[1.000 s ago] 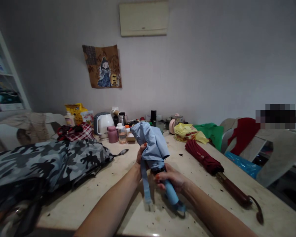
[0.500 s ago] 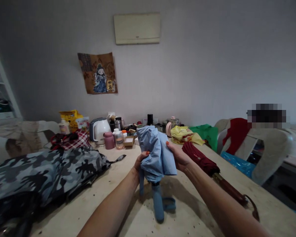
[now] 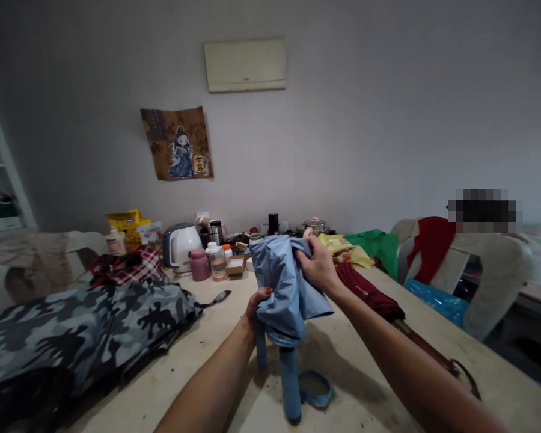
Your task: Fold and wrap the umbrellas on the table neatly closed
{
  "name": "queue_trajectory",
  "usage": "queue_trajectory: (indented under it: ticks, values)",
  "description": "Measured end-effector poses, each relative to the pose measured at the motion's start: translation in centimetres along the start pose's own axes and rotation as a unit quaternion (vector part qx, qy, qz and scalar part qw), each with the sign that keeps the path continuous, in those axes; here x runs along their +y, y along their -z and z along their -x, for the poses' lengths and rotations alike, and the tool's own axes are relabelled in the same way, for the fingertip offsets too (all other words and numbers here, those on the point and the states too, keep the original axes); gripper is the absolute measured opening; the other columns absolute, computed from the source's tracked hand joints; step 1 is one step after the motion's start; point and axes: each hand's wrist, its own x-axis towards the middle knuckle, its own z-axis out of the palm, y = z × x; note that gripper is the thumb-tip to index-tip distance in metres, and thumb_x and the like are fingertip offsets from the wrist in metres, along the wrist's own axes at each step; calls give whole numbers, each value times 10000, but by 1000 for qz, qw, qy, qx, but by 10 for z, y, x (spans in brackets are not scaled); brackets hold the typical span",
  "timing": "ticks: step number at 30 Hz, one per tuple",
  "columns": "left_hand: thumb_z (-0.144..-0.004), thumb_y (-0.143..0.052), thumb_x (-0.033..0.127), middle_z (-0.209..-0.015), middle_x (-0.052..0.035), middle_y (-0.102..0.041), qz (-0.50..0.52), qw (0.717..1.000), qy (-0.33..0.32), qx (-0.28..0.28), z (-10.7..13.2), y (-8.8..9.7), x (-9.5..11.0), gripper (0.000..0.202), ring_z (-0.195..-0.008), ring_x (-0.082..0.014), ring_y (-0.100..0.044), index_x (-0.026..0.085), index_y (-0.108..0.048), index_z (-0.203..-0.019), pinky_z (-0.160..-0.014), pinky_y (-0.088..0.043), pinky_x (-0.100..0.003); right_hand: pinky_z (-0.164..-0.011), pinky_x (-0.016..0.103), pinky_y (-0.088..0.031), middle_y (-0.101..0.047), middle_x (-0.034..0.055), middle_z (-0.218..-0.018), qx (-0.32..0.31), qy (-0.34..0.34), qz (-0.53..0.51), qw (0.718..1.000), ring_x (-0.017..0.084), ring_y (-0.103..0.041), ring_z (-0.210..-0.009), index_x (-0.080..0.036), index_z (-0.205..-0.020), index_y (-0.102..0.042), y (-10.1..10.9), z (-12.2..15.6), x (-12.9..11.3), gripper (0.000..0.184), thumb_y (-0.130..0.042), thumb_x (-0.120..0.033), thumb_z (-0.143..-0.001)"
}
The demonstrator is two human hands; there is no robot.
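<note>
A light blue folding umbrella (image 3: 277, 276) is held over the table, its canopy bunched in loose folds and its handle (image 3: 290, 385) pointing down toward me. From the handle's end hangs a blue wrist loop (image 3: 316, 390). My left hand (image 3: 256, 305) grips the canopy's left side, thumb in front, the other fingers hidden behind the fabric. At the upper right, my right hand (image 3: 318, 263) is closed on a fold of the canopy. A loose strap (image 3: 261, 346) dangles below my left hand.
A camouflage umbrella (image 3: 117, 319) lies on the left, a dark red umbrella (image 3: 369, 291) on the right of the table (image 3: 198, 361). Behind stand a kettle (image 3: 184, 246), a pink jar (image 3: 199, 264), bottles and a yellow bag (image 3: 342, 248). A person's dark hair shows, blurred, at right.
My right hand has moved up along the canopy and now pinches its upper right fold. The lower right flap has spread outward. My left hand keeps its hold.
</note>
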Motion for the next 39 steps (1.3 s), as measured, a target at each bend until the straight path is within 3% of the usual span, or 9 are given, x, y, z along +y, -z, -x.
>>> queue_trajectory:
  ticks: [5,9,16,19,22,26,29,33,39]
  values:
    - [-597,-765,246,-653,-14,-719,18,996,-57,61,0,-5,0,214,-594,-193,-678,139,-639,-732,-694,-512,-306,-526,249,-363,-538,-23,-631,-39,-150,-185,970,112,-450,-544,-197,-702,-497,15,-6,-10,372,-724,-479,-616]
    - [-619,-753,256,-705,-43,-742,12,998,-48,26,0,-7,1,244,-632,-203,-690,117,-669,-801,-713,-510,-308,-673,319,-504,-667,42,-844,-68,-204,-143,966,194,-618,-748,-187,-923,-559,24,18,-23,432,-761,-373,-590]
    - [-649,-713,266,-777,-89,-753,16,999,-37,1,2,-2,2,253,-718,-254,-698,108,-707,-846,-789,-488,-366,-968,459,-449,-648,128,-1128,-147,-5,119,982,280,-604,-1054,-150,-1153,-576,42,64,-34,464,-553,-120,-691]
    - [-654,-722,296,-798,-94,-753,15,1000,-8,-18,2,-7,1,283,-757,-246,-697,103,-716,-861,-814,-477,-355,-870,419,-511,-668,112,-1050,-189,-60,31,980,257,-640,-959,-178,-1186,-570,53,61,-33,438,-638,-279,-765]
    - [-609,-769,312,-742,-76,-743,4,999,19,-26,1,-18,1,298,-669,-193,-678,97,-711,-806,-728,-488,-291,-890,432,-515,-668,144,-1083,-140,-173,-109,969,282,-636,-1020,-161,-1264,-524,57,47,-26,712,-745,-531,-698]
    - [-577,-796,307,-718,-90,-729,-37,999,3,-28,2,-37,0,335,-622,-179,-659,79,-697,-802,-650,-488,-267,-1034,450,-434,-630,143,-1246,-272,-161,-332,889,303,-576,-1182,-191,-1325,-529,44,24,-21,906,-815,-618,-579]
    - [-541,-819,321,-728,-109,-724,-91,995,-32,-32,4,-49,0,396,-610,-181,-649,71,-693,-821,-618,-481,-263,-981,463,-475,-655,128,-1195,-268,-170,-405,858,313,-620,-1116,-230,-1424,-440,28,12,-30,1087,-869,-586,-491]
    - [-490,-831,326,-794,-108,-733,-136,988,-63,-36,7,-64,0,548,-665,-207,-664,79,-700,-961,-632,-486,-278,-1003,470,-451,-652,114,-1182,-214,-114,-383,891,308,-629,-1115,-281,-1539,-194,20,7,-46,1373,-922,-539,-405]
    - [-486,-851,287,-836,-94,-725,-131,989,-66,-29,9,-86,-2,580,-702,-199,-658,110,-694,-1016,-699,-513,-302,-1087,498,-365,-406,179,-1477,-244,8,-261,934,335,-489,-1306,-313,-1554,-27,38,3,-43,1524,-884,-651,-341]
